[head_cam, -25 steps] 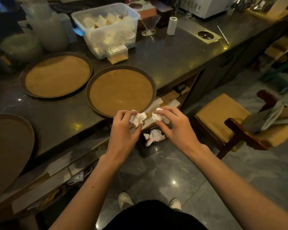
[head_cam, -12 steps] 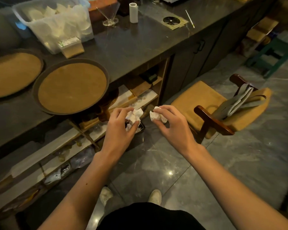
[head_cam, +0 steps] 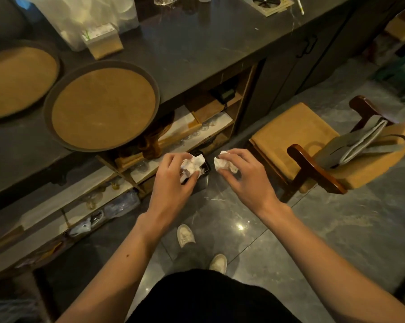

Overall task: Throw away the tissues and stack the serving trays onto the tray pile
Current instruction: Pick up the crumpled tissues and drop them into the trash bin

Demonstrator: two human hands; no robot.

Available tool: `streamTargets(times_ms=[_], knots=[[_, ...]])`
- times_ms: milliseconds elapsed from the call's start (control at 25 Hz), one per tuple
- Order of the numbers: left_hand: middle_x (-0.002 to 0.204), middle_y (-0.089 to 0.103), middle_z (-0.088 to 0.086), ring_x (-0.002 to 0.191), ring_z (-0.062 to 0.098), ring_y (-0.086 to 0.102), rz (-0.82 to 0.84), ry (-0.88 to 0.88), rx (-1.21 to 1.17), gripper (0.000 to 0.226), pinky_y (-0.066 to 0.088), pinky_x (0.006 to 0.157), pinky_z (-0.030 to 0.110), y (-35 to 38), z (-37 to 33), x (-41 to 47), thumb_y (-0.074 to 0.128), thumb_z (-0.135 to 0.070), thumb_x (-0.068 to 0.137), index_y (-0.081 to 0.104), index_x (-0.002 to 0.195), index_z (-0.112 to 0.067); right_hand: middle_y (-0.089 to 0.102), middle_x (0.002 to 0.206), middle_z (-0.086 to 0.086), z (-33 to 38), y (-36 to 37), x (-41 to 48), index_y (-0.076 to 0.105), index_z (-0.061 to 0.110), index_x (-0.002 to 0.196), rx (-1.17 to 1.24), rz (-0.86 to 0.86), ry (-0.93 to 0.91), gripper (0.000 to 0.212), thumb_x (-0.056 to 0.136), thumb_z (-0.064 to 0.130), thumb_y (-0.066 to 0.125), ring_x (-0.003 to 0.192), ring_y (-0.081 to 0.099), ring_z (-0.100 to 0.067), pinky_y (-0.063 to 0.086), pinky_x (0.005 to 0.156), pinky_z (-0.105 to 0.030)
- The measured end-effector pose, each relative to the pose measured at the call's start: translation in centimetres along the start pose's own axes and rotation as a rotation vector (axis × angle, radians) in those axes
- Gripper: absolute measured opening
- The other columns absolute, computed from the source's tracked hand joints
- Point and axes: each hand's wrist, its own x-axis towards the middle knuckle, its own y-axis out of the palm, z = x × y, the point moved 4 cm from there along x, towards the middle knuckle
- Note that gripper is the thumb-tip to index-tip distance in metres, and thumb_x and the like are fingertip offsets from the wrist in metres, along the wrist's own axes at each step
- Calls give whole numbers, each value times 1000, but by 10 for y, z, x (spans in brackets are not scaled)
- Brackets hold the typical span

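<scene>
Tissues unbinned: left hand [head_cam: 173,180] pinches one wad [head_cam: 192,166], right hand [head_cam: 246,178] another [head_cam: 222,164], bin [head_cam: 206,167] just beyond fingertips; trays [head_cam: 103,106] unstacked.

Open grey tiled floor [head_cam: 255,229] at lower centre of the frame gives clear passage. Left of it, the dark stone counter [head_cam: 197,50] overhangs cluttered wooden shelves [head_cam: 211,127], and a round cork-lined brown tray [head_cam: 102,106] juts past its edge. A mustard-cushioned wooden chair [head_cam: 297,136] blocks the right.
</scene>
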Motion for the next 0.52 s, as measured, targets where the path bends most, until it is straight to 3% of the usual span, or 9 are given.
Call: streamTargets(times_ms=[520], knots=[[114, 49, -7, 97, -4, 50, 22, -131, -68, 34, 40, 84, 6, -10, 78, 41, 71, -26, 84, 57, 115, -23, 55, 124, 0, 4, 70, 60, 63, 18, 124, -37, 138, 28, 34, 91, 26, 67, 104, 54, -8, 47, 87, -21]])
